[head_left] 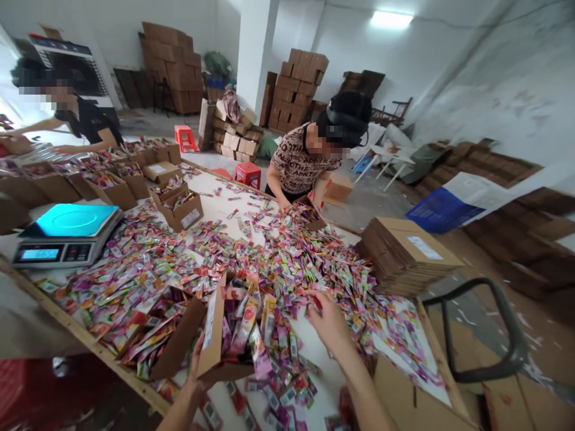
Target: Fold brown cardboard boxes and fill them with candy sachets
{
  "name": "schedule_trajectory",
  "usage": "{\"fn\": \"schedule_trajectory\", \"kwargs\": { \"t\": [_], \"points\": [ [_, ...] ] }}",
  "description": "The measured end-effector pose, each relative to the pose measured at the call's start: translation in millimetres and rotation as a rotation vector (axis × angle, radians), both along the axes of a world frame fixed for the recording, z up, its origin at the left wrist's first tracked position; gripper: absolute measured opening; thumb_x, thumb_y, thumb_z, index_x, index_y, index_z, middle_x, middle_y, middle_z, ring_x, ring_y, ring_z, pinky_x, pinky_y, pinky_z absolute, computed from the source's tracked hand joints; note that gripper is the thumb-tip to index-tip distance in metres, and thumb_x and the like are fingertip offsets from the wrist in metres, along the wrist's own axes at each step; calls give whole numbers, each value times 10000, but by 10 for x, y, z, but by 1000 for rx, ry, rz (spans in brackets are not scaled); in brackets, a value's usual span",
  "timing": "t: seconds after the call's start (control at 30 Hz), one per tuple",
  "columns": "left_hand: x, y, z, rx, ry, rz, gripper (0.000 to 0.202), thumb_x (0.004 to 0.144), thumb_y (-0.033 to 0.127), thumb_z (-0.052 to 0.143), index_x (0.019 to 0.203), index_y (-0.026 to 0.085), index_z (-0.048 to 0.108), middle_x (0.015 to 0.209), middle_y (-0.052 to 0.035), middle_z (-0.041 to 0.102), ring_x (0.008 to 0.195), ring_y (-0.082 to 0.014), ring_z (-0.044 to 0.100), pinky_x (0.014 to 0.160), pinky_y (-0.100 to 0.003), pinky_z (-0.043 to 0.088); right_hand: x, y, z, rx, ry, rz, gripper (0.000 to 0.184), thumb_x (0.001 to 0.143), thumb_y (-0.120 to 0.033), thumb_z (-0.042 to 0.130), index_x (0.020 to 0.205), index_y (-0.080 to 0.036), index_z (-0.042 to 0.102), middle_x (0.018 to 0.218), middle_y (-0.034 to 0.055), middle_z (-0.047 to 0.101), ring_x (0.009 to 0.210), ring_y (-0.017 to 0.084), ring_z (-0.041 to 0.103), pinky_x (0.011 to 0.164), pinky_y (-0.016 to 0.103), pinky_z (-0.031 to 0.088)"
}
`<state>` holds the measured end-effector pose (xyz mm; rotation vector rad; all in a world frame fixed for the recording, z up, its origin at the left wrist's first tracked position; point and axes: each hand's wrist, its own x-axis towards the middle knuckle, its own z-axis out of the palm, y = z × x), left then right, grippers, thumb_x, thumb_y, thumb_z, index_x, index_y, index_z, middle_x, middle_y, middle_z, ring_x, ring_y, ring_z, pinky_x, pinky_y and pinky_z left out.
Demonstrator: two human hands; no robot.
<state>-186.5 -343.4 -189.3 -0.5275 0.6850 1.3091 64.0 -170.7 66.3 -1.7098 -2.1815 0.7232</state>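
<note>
My left hand (pixel 194 366) grips the left side of an open cardboard box (pixel 210 341), which is tilted toward the right. Colourful candy sachets (pixel 250 317) fill that box, and some stick out over its right edge. My right hand (pixel 327 320) is to the right of the box, over the edge of a large heap of sachets (pixel 291 263). Its fingers are bent and apart, with nothing visibly held. Left of my left hand, a second cardboard box (pixel 182 341) full of sachets leans on the table.
A digital scale (pixel 69 230) stands at the left, near several filled boxes (pixel 108 185). Flattened cartons (pixel 404 251) are stacked at the right, above a chair frame (pixel 485 329). Across the white table (pixel 220 206), a co-worker (pixel 309 152) handles another box (pixel 309 215). Another person (pixel 90 120) works at far left.
</note>
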Motion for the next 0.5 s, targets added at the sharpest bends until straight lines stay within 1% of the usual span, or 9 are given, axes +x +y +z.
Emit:
{"fn": "schedule_trajectory", "kwargs": {
  "t": [0.07, 0.13, 0.17, 0.2, 0.27, 0.33, 0.4, 0.43, 0.5],
  "points": [
    [-14, 7, 16, -1, 15, 0, 471, 825, 469, 617, 1172, 151, 613, 688, -117, 747, 580, -325, 712, 501, -396, 555, -106, -86, -43, -9, -170, -63, 376, 853, -332, 555, 1188, -196, 656, 1319, 170, 571, 1279, 364, 486, 1057, 554, 362],
    [-9, 34, 64, 5, 32, 5, 433, 800, 424, 657, 1134, 150, 628, 682, -112, 745, 565, -298, 707, 489, -364, 543, -345, -257, -146, -102, -203, -19, 559, 792, -466, 664, 1281, -203, 595, 1403, 181, 524, 1344, 401, 421, 1061, 566, 347],
    [-5, 49, 96, 9, 38, 7, 444, 776, 414, 685, 1122, 141, 630, 684, -117, 746, 568, -295, 707, 493, -357, 542, -472, -346, -204, -163, -169, 27, 637, 768, -473, 695, 1324, -196, 550, 1390, 181, 542, 1325, 386, 455, 1041, 524, 382],
    [-2, 61, 129, 13, 36, 3, 467, 752, 412, 707, 1118, 132, 629, 694, -124, 748, 585, -300, 712, 510, -362, 550, -575, -421, -253, -216, -122, 63, 658, 770, -442, 700, 1343, -179, 515, 1338, 178, 589, 1267, 357, 524, 998, 461, 428],
    [-10, 67, 176, 24, 18, 3, 512, 712, 422, 735, 1115, 128, 624, 725, -135, 758, 638, -317, 726, 559, -379, 570, -650, -485, -293, -245, -53, 70, 506, 827, -327, 622, 1296, -164, 523, 1155, 137, 693, 1075, 291, 650, 871, 362, 484],
    [-36, 40, 176, 32, 7, 19, 517, 695, 424, 747, 1107, 136, 623, 744, -132, 765, 675, -321, 733, 598, -389, 583, -529, -420, -236, -172, -27, 11, 315, 885, -254, 492, 1180, -182, 577, 999, 94, 728, 923, 256, 686, 801, 338, 492],
    [-67, -7, 124, 32, 19, 40, 493, 706, 438, 741, 1087, 145, 630, 743, -127, 766, 667, -315, 731, 609, -398, 586, -314, -273, -122, -68, -15, -51, 291, 912, -252, 411, 1130, -195, 595, 1013, 94, 721, 900, 250, 685, 818, 353, 495],
    [-78, -33, 86, 29, 30, 57, 469, 720, 445, 733, 1073, 150, 637, 745, -124, 768, 663, -307, 731, 611, -395, 587, -224, -199, -73, -28, -21, -74, 310, 913, -272, 410, 1150, -193, 593, 1083, 112, 705, 957, 260, 675, 862, 373, 491],
    [-88, -77, 11, 25, 42, 87, 425, 746, 461, 714, 1048, 169, 654, 750, -112, 771, 673, -293, 734, 619, -380, 585, -162, -113, -50, 5, -41, -117, 401, 881, -343, 492, 1234, -170, 570, 1290, 165, 611, 1173, 306, 591, 986, 433, 443]
  ]
}}
